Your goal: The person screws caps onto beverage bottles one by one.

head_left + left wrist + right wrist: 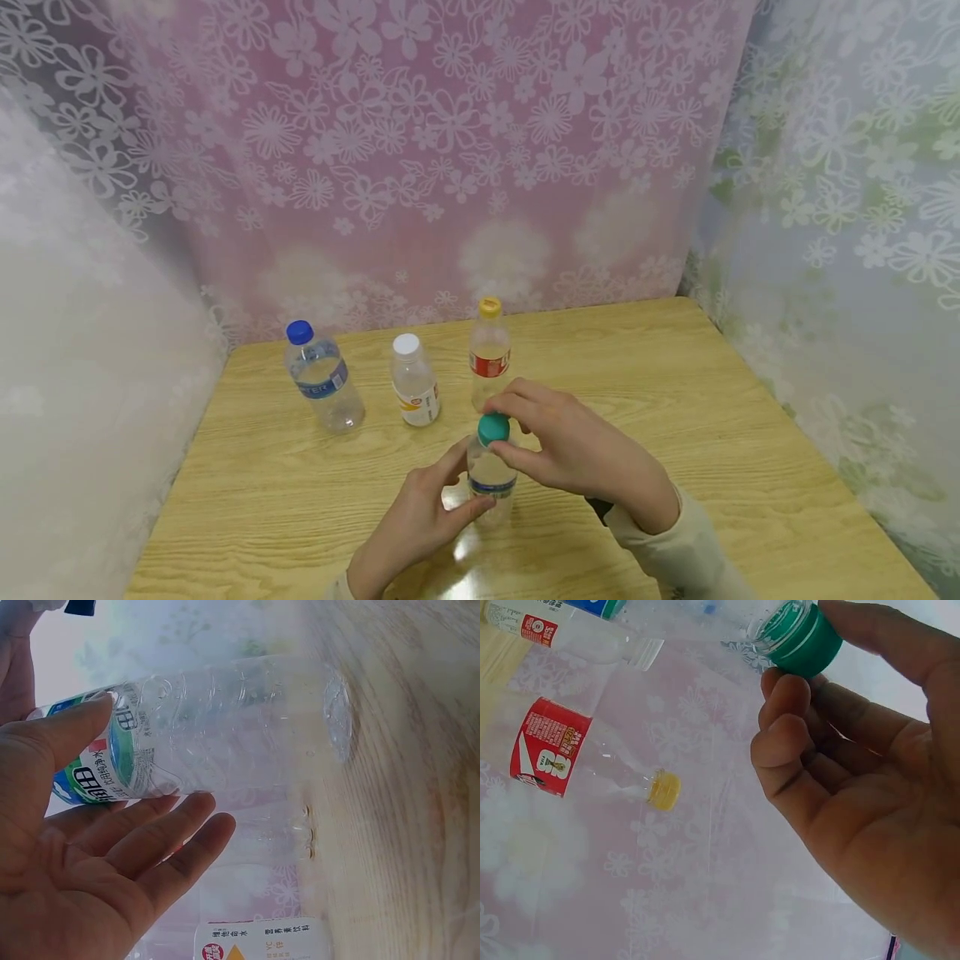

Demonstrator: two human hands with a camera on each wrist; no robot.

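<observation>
A clear plastic water bottle [491, 467] with a blue-green label stands upright near the table's front. My left hand [426, 510] holds its body, thumb on one side and fingers along the other, as the left wrist view shows at the label [97, 761]. At the top, my right hand [558, 437] pinches the green cap [493, 428] between thumb and fingers. The cap [806, 645] sits at the mouth of the bottle; whether it is loose, I cannot tell. Just behind stands a clear bottle with a yellow cap [490, 307] and red label [551, 746].
To the left stand a small bottle with a white cap [407, 346] and a clear bottle with a blue cap [300, 332], both upright. The wood-grain table [637, 367] ends at a pink floral curtain [465, 167] behind. Pale floral sheets [847, 208] hang at both sides.
</observation>
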